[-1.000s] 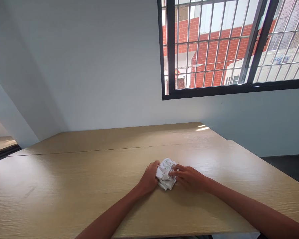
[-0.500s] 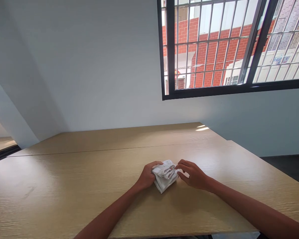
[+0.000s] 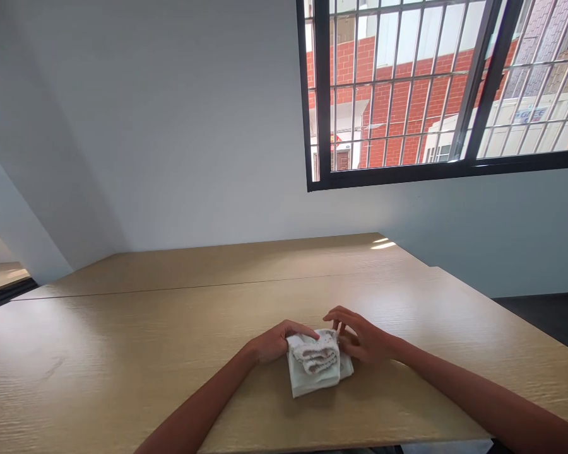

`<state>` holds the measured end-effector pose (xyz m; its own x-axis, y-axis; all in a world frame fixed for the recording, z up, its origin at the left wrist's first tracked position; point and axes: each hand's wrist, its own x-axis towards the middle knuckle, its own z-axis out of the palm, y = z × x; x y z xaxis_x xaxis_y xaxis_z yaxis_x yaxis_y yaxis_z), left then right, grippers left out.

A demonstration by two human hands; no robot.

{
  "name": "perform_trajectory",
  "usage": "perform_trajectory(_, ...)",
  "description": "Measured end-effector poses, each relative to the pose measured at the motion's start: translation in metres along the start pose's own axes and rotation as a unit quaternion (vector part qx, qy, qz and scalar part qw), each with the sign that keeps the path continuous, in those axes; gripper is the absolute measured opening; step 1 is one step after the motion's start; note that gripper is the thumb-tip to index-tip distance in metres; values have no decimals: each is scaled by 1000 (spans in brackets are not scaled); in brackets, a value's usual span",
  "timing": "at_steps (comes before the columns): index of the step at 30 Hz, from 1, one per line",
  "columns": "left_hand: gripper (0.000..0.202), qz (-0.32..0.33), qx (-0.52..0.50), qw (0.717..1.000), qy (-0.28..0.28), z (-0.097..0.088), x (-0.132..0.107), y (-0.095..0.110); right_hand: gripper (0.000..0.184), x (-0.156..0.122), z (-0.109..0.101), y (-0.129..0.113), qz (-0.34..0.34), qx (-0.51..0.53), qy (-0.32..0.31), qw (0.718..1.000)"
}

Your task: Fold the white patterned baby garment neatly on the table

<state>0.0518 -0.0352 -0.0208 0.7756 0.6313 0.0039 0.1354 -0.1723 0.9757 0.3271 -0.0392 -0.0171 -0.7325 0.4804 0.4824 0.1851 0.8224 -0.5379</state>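
Left hand (image 3: 277, 340): closed on the upper left edge of the folded white cloth (image 3: 315, 369), a digit lying across its top; the forearm slants up from the bottom edge.
Right hand (image 3: 363, 337): at the cloth's upper right side, digits curved and parted, knuckles raised; cannot tell whether it pinches the fabric. The forearm reaches in from the lower right.
White cloth: between both hands, over the near part of the tabletop (image 3: 161, 359), a dark-flecked, bunched roll on its flatter layers.
Tabletop: pale wood grain, a thin seam (image 3: 170, 289) crossing beyond the hands.
Beyond: plain wall (image 3: 194, 126), barred window (image 3: 421, 88) at upper right.
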Motion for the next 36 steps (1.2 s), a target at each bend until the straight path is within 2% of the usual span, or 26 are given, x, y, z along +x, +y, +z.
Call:
perform_trajectory(4,34,-3,-50,999,2,4,2,-4,49,3,-4,-12,-23,44,-68,996)
perform_trajectory(7,33,-13,-87,996,13,9,6,-5,54,3,-5,-15,-18,46,-82,995)
perform_trajectory(13,34,-39,-113,991,63,18,10,-3,48,3,2,-10,10,59,-52,997)
perform_trajectory(17,31,-38,-89,992,85,19,10,-5,34,6,8,-6,31,123,-24,992)
perform_trajectory(20,28,-46,-66,993,88,18,9,-5,36,8,9,-1,65,179,7,982)
perform_trajectory(24,28,-66,-75,991,91,17,8,-5,40,8,12,9,126,256,21,958)
perform_trajectory(28,41,-75,-150,981,101,18,10,-5,40,4,15,12,185,360,-10,914)
perform_trajectory(32,43,-90,-211,968,101,21,9,-3,34,5,10,3,172,445,-52,877)
perform_trajectory(36,34,-78,-230,965,100,21,5,-6,46,9,7,-4,139,486,-52,861)
